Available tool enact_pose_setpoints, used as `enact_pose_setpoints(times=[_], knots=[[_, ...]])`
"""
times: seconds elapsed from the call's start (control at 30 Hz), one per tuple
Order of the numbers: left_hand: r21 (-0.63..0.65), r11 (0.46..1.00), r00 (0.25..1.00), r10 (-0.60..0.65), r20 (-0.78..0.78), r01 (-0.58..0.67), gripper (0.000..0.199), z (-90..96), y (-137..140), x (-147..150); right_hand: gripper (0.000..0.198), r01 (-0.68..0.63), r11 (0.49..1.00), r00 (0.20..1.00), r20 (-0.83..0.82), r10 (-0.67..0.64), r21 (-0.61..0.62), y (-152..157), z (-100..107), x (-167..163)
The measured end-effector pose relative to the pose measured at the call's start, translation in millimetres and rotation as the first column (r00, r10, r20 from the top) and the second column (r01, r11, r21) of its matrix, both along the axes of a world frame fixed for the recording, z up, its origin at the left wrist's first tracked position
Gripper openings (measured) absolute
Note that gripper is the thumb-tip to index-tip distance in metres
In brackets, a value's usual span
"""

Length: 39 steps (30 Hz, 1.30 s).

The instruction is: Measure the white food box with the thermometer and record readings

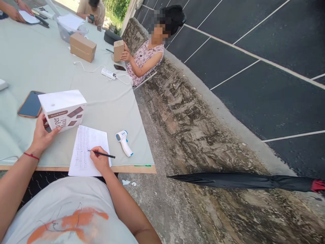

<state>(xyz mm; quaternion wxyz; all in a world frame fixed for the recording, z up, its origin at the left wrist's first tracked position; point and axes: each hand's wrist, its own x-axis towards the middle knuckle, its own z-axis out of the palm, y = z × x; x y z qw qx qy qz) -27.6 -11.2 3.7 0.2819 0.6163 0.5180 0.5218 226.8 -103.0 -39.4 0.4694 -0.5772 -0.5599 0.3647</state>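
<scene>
My left hand (45, 134) grips the near left corner of a white box (64, 106) with brown print, thumb on its printed front. The box rests on the table. In my right hand (101, 159) is a black pen (106, 155), its tip at a sheet of paper (98, 137) covered in handwritten lines. The sheet lies at the table's front edge, just right of the box. A white and blue infrared thermometer (124, 143) lies to the right of the paper. Behind my left hand lies a smartphone (30, 104), partly covered by the box.
Across the pale-covered table (122, 101), a seated person (147, 61) holds a small brown box (118, 51). A cardboard box (83, 47), a plastic tub (64, 32) and a white power strip (108, 74) with cables stand farther back. A folded black umbrella (223, 180) lies at right.
</scene>
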Motion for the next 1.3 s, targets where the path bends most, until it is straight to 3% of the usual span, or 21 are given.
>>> enact_pose_setpoints(times=[1.3], knots=[[-0.010,1.000,1.000,-0.004,0.020,0.004,0.081,8.0,-3.0,2.4,0.008,0.059,0.998,0.998,-0.009,-0.059,-0.017,1.3,-4.8,-0.9]])
